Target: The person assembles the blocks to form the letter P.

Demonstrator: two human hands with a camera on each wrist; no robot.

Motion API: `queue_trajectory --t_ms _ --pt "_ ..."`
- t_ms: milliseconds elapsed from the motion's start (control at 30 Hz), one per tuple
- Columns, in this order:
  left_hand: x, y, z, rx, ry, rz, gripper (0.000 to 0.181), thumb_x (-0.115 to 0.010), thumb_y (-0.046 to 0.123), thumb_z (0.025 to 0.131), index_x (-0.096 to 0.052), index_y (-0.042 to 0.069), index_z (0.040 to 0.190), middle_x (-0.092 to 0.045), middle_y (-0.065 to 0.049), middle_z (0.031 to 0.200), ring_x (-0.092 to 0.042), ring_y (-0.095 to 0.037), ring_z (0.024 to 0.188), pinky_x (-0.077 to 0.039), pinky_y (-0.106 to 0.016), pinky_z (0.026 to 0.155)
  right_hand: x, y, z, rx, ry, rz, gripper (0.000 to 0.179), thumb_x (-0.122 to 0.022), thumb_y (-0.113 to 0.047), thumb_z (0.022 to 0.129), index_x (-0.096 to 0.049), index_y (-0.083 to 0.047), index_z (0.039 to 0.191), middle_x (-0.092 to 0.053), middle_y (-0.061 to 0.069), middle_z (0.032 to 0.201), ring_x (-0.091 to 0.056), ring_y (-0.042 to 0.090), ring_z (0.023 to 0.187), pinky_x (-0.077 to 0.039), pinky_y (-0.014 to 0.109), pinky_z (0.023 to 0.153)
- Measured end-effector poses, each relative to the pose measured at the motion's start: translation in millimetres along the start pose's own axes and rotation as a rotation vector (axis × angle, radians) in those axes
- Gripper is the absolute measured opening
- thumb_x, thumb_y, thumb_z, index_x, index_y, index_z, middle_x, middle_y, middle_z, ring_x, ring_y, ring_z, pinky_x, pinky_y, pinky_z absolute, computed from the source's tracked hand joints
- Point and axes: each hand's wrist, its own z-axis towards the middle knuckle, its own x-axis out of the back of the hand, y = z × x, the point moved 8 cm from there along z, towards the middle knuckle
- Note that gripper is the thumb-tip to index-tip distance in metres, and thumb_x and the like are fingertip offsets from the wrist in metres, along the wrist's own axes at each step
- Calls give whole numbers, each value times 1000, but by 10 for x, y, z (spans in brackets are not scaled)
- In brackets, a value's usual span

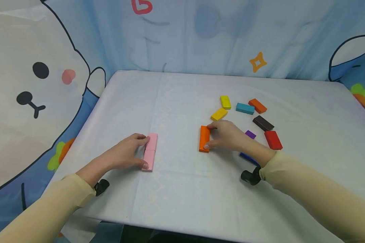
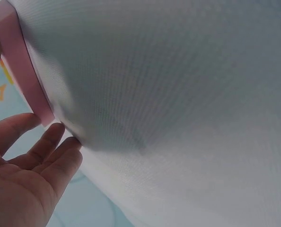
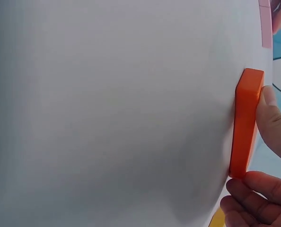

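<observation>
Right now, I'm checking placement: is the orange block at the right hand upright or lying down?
Lying down: the orange block has its long side along the white tablecloth.

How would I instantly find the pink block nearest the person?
On the white-covered table, look toward its left side for the person's left hand. Beside it, two pink blocks lie end to end in a line leading away from the person. Yours is the nearer block, set apart from the otherwise similar farther block by the thumb at its near end.
</observation>
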Motion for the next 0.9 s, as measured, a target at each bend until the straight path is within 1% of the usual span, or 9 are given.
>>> queue_trajectory --t_ms 233,367,467,733,900 --pt "-1 -15 -5 -10 0 -8 89 -85 24 84 -38 0 156 -41 -24 158 -43 -41 144 -42 -54 117 -80 -156 180 11 -5 1 75 -85 -30 85 -54 5 143 -59 22 144 -53 37 135 -42 53 117" --pt "-11 -45 11 -16 3 -11 89 -85 23 85 -38 0 156 -40 -24 159 -43 -40 145 -42 -54 117 -102 -258 277 16 0 10 75 -85 -30 85 -54 5 143 -59 21 143 -52 37 135 -42 51 118" --pt "-3 -40 9 -20 3 -13 89 -85 23 85 -37 0 156 -41 -24 159 -43 -40 145 -42 -54 117 -110 -333 352 18 6 9 75 -85 -31 85 -54 5 143 -60 21 143 -53 36 135 -42 49 118" --pt "-3 -45 11 -7 -3 -31 89 -85 24 85 -37 2 157 -40 -23 159 -42 -40 146 -41 -53 118 -143 -468 530 -4 -2 17 76 -86 -33 84 -54 2 144 -59 18 144 -52 34 136 -42 47 119" --pt "-5 -54 12 12 -9 -44 91 -86 24 84 -36 3 157 -39 -21 160 -42 -38 147 -41 -52 119 -158 -530 611 4 -8 23 75 -85 -34 85 -55 1 144 -59 17 144 -52 33 134 -42 47 118"
